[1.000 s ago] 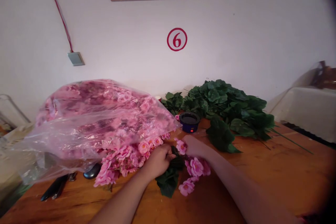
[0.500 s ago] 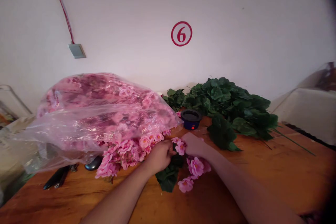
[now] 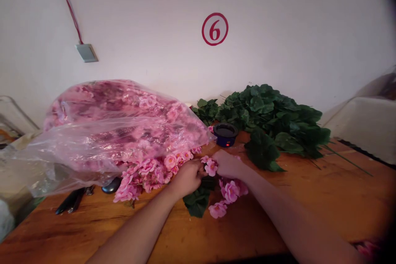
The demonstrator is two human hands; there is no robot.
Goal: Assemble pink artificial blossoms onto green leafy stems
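On the wooden table (image 3: pixel 309 198) lies a sprig of pink artificial flowers (image 3: pixel 230 192) with dark green leaves (image 3: pixel 196 202). My left hand (image 3: pixel 187 177) is closed around the leafy stem of this sprig. My right hand (image 3: pixel 227 164) pinches a pink blossom (image 3: pixel 211 167) at the top of the same sprig. Just left of my hands, a large clear plastic bag (image 3: pixel 108 132) full of pink flowers lies on its side, and loose pink blossoms (image 3: pixel 148 173) spill from its mouth.
A pile of green artificial leaves (image 3: pixel 272 115) lies along the wall at the back right. A small dark round pot (image 3: pixel 226 134) with a red light stands behind my hands. Black tools (image 3: pixel 72 200) lie under the bag at the left. A pale covered object (image 3: pixel 365 126) stands at the far right.
Both hands with the sprig have stayed together and shifted slightly up in the picture as the view tilted down. The grip looks the same.
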